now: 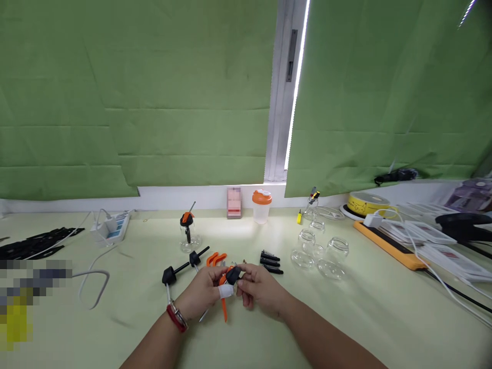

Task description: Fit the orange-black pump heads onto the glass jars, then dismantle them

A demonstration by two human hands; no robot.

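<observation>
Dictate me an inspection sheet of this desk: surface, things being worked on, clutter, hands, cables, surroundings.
Surface: pale green tabletop, no spill seen.
Things being worked on: small black-and-orange part between the hands; orange curved plastic pieces and black knobs with rods nearby.
Clutter: clear glass jars on the right; clear cup with orange lid by the wall; dark tangled heap far left.
Hands: left hand and right hand both grip the part; white wrap on a left digit.
Cables: grey-white cable loops on the left; black cable runs off right.
Surroundings: green window coverings, bright gap beside the right one; lower-left corner pixelated, cannot tell.
</observation>
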